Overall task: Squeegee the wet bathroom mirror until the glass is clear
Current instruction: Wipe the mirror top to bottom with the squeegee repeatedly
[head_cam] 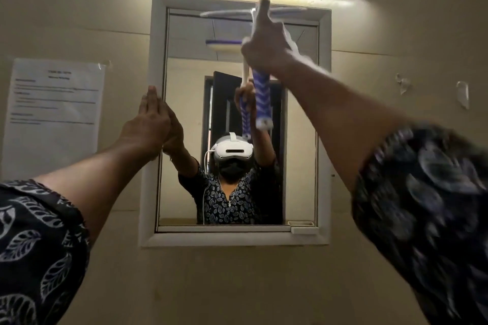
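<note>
Squeegee (261, 95) at mirror (182, 42) top, right hand (266, 45) fingers (264, 14) clamped round it; left hand (148, 124) fingers (151, 99) straight on mirror edge

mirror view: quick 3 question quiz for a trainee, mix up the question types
1. True or false: the squeegee is held in both hands.
2. Where is the squeegee's blade on the mirror? A) near the top edge B) at the bottom edge C) off the glass, on the wall
3. Fill in: the paper notice hangs on the wall to the ___ of the mirror.

Key
1. False: only the right hand grips its handle; the left hand lies flat at the mirror's left edge.
2. A
3. left
</note>
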{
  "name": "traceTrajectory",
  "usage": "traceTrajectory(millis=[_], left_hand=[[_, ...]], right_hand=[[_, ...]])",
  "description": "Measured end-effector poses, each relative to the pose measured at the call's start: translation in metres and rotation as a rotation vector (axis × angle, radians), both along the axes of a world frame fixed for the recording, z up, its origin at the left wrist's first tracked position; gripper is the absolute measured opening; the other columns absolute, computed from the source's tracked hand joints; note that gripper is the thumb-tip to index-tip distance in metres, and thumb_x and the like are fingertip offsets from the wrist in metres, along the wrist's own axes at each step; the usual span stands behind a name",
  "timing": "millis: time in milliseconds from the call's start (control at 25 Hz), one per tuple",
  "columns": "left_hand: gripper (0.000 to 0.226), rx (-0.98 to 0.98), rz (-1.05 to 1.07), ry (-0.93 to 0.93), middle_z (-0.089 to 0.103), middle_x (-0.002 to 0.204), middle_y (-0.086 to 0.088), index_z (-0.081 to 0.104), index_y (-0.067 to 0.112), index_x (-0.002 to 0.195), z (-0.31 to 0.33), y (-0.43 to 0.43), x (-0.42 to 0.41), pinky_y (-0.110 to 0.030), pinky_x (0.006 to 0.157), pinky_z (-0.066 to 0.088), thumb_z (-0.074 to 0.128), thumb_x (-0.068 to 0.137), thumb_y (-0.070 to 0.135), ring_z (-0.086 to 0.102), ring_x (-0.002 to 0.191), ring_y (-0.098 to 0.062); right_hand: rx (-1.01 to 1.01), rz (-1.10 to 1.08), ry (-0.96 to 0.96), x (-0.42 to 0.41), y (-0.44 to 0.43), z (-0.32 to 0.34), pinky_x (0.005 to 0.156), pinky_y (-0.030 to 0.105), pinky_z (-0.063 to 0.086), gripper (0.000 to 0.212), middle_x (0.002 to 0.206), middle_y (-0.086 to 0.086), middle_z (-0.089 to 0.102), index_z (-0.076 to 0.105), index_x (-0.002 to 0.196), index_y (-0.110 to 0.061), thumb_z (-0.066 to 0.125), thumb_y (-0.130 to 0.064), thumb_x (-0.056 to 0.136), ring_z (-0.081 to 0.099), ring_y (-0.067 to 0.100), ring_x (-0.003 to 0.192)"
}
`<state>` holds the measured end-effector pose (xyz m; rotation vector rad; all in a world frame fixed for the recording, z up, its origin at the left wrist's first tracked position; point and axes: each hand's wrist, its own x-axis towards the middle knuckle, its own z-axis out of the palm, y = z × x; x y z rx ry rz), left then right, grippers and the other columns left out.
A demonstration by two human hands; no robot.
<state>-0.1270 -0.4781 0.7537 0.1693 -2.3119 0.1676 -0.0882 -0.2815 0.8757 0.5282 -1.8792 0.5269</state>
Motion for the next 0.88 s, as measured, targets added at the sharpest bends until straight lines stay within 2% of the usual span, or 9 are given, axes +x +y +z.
traceTrajectory(millis=[120,240,280,400,480,560,600,760,880], left_hand=[[0.108,-0.008,0.007,-0.031,-0.021,0.155,-0.019,-0.009,-0.003,0.149,0.000,-0.002,-0.002,-0.041,0.116,0.027,0.072,0.076,-0.003,-0.007,0.147,-0.034],[0.114,-0.008,0.008,-0.039,-0.021,0.155,-0.019,-0.009,-0.003,0.148,0.001,-0.004,-0.002,-0.042,0.117,0.025,0.075,0.072,-0.001,-0.008,0.146,-0.034],[0.115,-0.012,0.009,-0.044,-0.022,0.155,-0.019,-0.009,-0.003,0.148,0.001,-0.004,-0.001,-0.043,0.117,0.025,0.076,0.072,0.000,-0.008,0.146,-0.034],[0.117,-0.021,0.002,-0.058,-0.022,0.155,-0.020,-0.009,-0.004,0.148,0.001,-0.003,0.002,-0.045,0.116,0.027,0.077,0.070,0.000,-0.008,0.146,-0.035],[0.117,-0.028,-0.002,-0.067,-0.022,0.155,-0.020,-0.009,-0.005,0.148,0.001,-0.003,0.005,-0.045,0.116,0.027,0.078,0.070,0.000,-0.008,0.146,-0.035],[0.118,-0.028,-0.003,-0.077,-0.022,0.155,-0.020,-0.010,-0.005,0.148,0.001,-0.004,0.007,-0.045,0.117,0.025,0.078,0.070,0.001,-0.008,0.146,-0.035],[0.118,-0.026,-0.004,-0.080,-0.023,0.155,-0.020,-0.010,-0.004,0.148,0.001,-0.004,0.007,-0.044,0.117,0.025,0.078,0.070,0.001,-0.009,0.146,-0.035],[0.117,-0.027,-0.009,-0.073,-0.023,0.155,-0.019,-0.011,-0.005,0.148,0.000,-0.003,0.008,-0.045,0.117,0.025,0.077,0.071,0.000,-0.009,0.146,-0.035],[0.117,-0.030,-0.009,-0.074,-0.022,0.155,-0.020,-0.011,-0.005,0.148,0.000,-0.003,0.010,-0.044,0.118,0.023,0.077,0.071,0.001,-0.009,0.146,-0.035]], right_hand=[[-0.047,-0.081,-0.148,-0.014,-0.017,0.033,0.076,0.032,0.051,0.060,0.104,0.013,0.057,0.004,0.143,-0.009,0.039,-0.019,0.095,0.055,0.022,0.082],[-0.083,-0.105,-0.251,-0.028,-0.019,0.008,0.073,0.030,0.048,0.072,0.094,0.011,0.050,-0.019,0.146,-0.019,0.034,-0.021,0.097,0.055,0.019,0.077],[-0.089,-0.098,-0.245,-0.029,-0.017,-0.007,0.072,0.031,0.048,0.072,0.088,0.009,0.050,-0.016,0.147,-0.022,0.035,-0.020,0.097,0.054,0.019,0.073],[-0.057,-0.027,-0.174,-0.034,-0.012,-0.054,0.069,0.040,0.054,0.061,0.084,0.006,0.054,0.010,0.142,-0.025,0.042,-0.014,0.092,0.059,0.023,0.073],[-0.043,0.006,-0.138,-0.038,-0.008,-0.087,0.058,0.037,0.054,0.052,0.081,0.008,0.057,0.017,0.135,-0.022,0.043,-0.011,0.091,0.060,0.023,0.066],[-0.050,0.020,-0.100,-0.045,-0.007,-0.119,0.044,0.024,0.043,0.055,0.068,0.004,0.053,0.015,0.138,-0.020,0.043,-0.009,0.092,0.055,0.017,0.053],[-0.058,0.024,-0.087,-0.047,-0.007,-0.135,0.042,0.022,0.040,0.058,0.064,0.002,0.050,0.013,0.141,-0.020,0.043,-0.009,0.093,0.052,0.015,0.049],[-0.125,0.031,-0.079,-0.057,-0.011,-0.189,0.048,0.027,0.048,0.067,0.060,-0.002,0.048,0.003,0.146,-0.021,0.044,-0.014,0.094,0.048,0.009,0.047],[-0.155,-0.004,-0.094,-0.064,-0.019,-0.226,0.055,0.026,0.049,0.075,0.072,0.002,0.056,-0.008,0.145,-0.027,0.047,-0.019,0.094,0.053,0.010,0.057]])
